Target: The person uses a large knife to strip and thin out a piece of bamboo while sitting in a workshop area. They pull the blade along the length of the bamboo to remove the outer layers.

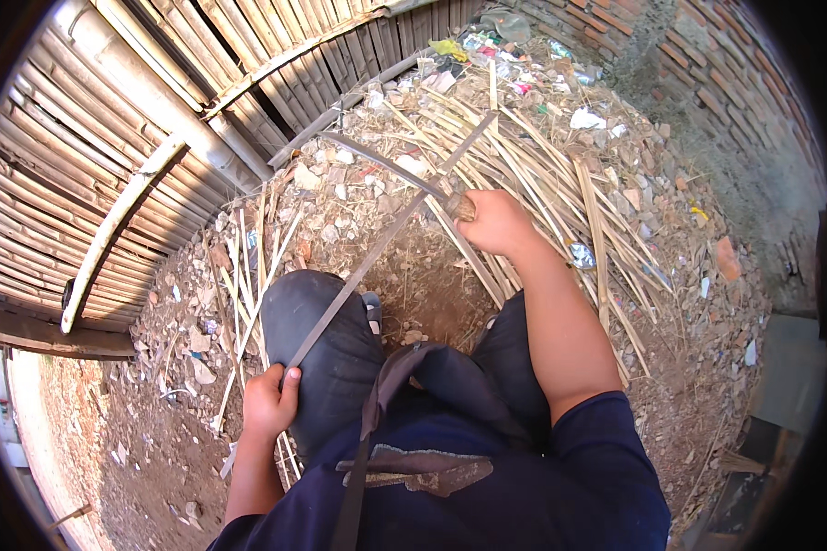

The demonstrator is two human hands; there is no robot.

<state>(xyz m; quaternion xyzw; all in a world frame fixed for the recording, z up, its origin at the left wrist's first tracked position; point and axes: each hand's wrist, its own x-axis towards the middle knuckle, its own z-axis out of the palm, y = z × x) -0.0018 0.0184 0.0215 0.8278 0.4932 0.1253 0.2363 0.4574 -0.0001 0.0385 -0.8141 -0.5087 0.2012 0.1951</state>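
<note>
My left hand (268,401) grips the near end of a long thin bamboo strip (377,248) that runs up and to the right across my knee (322,340). My right hand (496,223) is closed on the wooden handle of a curved blade (386,163), whose edge crosses the strip near its middle. The blade's tip points up and to the left. My dark trousers and blue shirt fill the lower middle of the view.
A heap of split bamboo strips (560,184) lies on the rubble ground beyond my right hand. A bamboo slat fence (110,165) stands at left, a brick wall (708,55) at the upper right. Scraps of litter (487,46) lie at the back.
</note>
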